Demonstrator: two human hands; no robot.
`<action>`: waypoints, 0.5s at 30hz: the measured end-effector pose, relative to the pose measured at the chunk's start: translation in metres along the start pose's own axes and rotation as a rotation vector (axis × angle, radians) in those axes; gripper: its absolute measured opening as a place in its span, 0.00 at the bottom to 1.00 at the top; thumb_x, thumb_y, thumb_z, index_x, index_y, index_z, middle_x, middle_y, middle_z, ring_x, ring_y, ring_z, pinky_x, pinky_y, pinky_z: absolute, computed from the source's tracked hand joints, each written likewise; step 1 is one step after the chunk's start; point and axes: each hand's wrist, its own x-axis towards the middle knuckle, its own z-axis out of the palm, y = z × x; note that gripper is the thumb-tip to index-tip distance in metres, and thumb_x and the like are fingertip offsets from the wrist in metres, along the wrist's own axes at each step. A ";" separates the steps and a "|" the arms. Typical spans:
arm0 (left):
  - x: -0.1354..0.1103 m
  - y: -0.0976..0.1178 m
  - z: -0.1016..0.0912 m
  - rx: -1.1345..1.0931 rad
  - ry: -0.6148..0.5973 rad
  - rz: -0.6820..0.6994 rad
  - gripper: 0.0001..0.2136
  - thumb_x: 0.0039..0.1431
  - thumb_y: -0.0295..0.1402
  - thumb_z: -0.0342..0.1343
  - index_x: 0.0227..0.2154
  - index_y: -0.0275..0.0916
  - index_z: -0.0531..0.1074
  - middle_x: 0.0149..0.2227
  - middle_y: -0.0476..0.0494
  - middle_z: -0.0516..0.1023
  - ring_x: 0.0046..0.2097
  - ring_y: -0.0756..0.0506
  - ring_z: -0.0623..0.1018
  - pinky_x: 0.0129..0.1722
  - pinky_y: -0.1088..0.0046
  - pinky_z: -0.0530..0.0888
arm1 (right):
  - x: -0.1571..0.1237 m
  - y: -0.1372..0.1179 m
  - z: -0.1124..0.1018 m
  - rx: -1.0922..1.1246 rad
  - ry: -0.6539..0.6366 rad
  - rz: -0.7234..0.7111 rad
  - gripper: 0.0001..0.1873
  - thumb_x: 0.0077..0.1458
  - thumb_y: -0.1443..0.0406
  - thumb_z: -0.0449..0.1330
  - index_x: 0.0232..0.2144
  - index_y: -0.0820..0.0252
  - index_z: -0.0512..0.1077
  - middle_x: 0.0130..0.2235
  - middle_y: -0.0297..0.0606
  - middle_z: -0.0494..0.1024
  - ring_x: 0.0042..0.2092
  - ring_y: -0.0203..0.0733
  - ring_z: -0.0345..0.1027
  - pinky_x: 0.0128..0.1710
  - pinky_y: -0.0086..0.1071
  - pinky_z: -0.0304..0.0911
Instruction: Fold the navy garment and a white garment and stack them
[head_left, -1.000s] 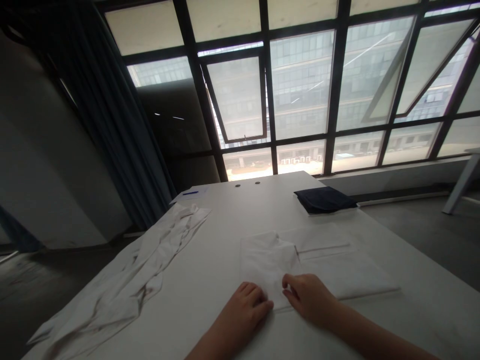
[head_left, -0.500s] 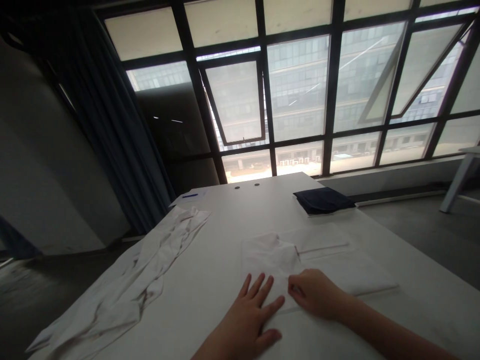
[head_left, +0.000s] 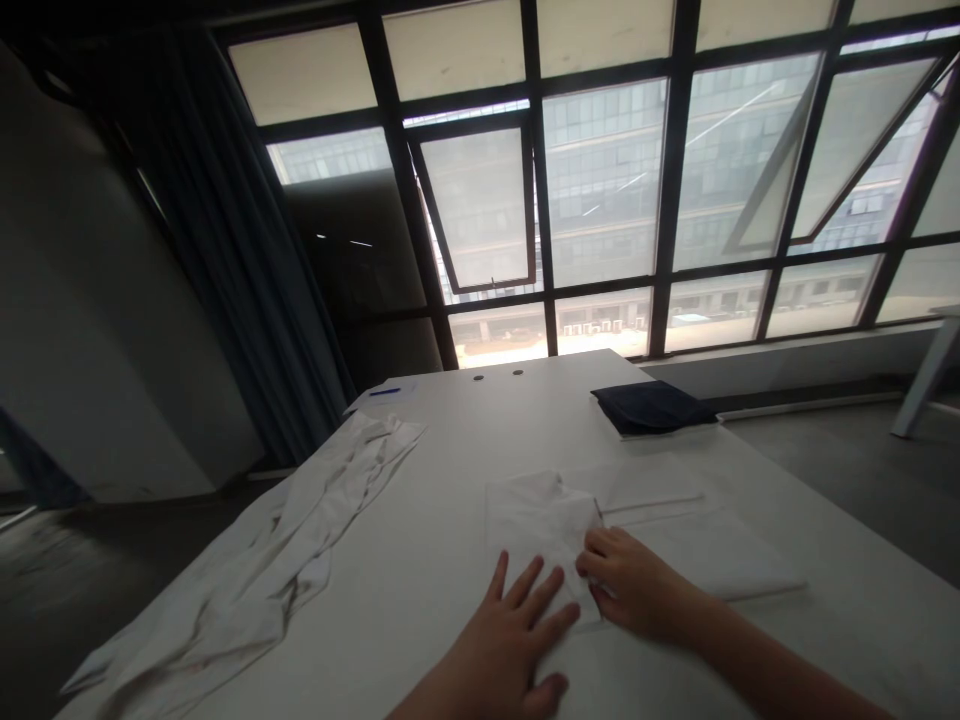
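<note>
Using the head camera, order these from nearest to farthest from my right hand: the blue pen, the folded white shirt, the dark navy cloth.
1. Folded white shirt: touching the right hand, on the table.
2. Dark navy cloth: far right of the table.
3. Blue pen: far left corner.

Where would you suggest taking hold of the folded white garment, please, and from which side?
I'd pinch the near edge of the folded white garment, coming from the near side: it lies flat on the table, so that edge is the one to lift. The right hand rests by it, the left hand spread on top.
</note>
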 end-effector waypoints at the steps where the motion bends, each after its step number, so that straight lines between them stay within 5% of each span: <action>1: 0.001 0.000 -0.001 -0.009 -0.003 -0.001 0.37 0.63 0.49 0.53 0.70 0.58 0.42 0.73 0.47 0.42 0.71 0.29 0.46 0.64 0.30 0.41 | 0.001 0.002 0.000 0.004 -0.003 -0.034 0.14 0.51 0.70 0.59 0.41 0.53 0.73 0.43 0.37 0.72 0.45 0.44 0.64 0.49 0.37 0.57; 9: 0.021 0.011 -0.009 -0.065 0.038 -0.044 0.33 0.57 0.59 0.53 0.63 0.56 0.61 0.63 0.42 0.64 0.66 0.30 0.59 0.66 0.35 0.38 | 0.005 0.011 0.012 -0.094 0.099 -0.078 0.09 0.54 0.71 0.60 0.38 0.55 0.74 0.43 0.38 0.72 0.44 0.44 0.62 0.48 0.38 0.58; 15: 0.027 0.012 -0.004 -0.092 0.026 -0.049 0.36 0.58 0.60 0.51 0.67 0.54 0.54 0.72 0.41 0.45 0.71 0.28 0.44 0.64 0.33 0.36 | 0.007 0.012 0.009 -0.076 0.060 -0.053 0.11 0.52 0.72 0.61 0.39 0.56 0.73 0.44 0.38 0.72 0.48 0.45 0.63 0.52 0.38 0.58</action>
